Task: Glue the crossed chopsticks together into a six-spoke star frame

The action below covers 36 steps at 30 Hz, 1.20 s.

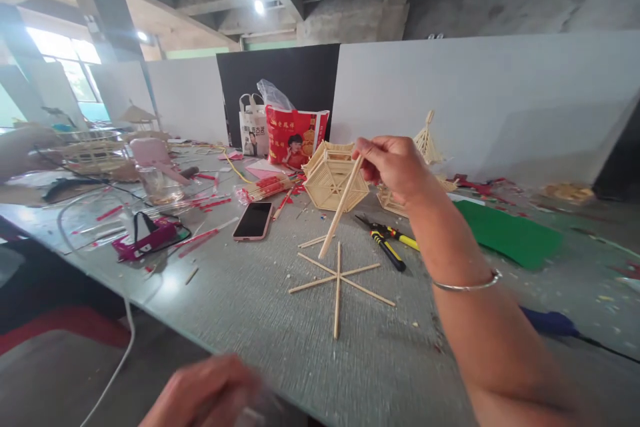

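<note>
My right hand [394,163] pinches the upper end of a pale wooden stick [342,208] between thumb and fingers. The stick slants down to the left, its lower end just above a six-armed star of thin sticks [338,275] on the table. Whether the pinch holds one stick or two side by side, I cannot tell. Low in the view, my left hand [207,387] is smeared by motion at the table's front edge, its fingers unclear. Loose short sticks [318,241] lie behind the star. A hexagonal stick-built piece [336,187] stands farther back.
Yellow-and-black pliers [387,247] lie right of the star, a phone [253,221] to its left. Farther left are a purple device [150,237] and a clear bottle [153,177]. A red bag [295,137] stands behind; green card [505,230] and a blue-handled tool [550,321] lie right.
</note>
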Each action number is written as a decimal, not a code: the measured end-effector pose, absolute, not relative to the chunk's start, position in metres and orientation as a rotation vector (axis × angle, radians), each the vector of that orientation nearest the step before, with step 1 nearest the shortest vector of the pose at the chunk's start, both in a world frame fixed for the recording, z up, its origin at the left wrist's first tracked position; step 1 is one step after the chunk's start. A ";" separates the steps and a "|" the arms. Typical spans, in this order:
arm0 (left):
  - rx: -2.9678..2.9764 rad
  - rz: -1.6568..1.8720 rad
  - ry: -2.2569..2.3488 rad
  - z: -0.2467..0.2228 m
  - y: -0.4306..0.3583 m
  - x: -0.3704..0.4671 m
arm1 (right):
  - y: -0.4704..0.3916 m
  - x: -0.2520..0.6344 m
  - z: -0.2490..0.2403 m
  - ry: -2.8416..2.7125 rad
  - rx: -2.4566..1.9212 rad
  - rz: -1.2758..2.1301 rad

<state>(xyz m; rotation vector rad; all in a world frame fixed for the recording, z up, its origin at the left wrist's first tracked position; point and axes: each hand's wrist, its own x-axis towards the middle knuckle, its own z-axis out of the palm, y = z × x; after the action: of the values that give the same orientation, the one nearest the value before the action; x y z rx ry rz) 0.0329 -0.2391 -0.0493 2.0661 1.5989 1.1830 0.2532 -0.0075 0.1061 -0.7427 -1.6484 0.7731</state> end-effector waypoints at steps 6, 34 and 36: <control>2.094 1.348 1.388 0.029 -0.116 0.076 | -0.007 0.247 0.103 -1.696 -0.701 0.859; 2.504 0.767 1.689 0.016 0.031 0.050 | 0.056 0.237 0.040 -1.522 -1.152 1.224; 2.498 0.751 1.742 0.014 0.035 0.047 | 0.060 0.238 0.035 -1.478 -1.188 1.183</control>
<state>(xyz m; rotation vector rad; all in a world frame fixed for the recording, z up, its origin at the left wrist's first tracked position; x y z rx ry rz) 0.0473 0.0345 0.0143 2.4978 1.7419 0.7512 0.2381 0.0598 0.0349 -1.1881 -1.4778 1.1831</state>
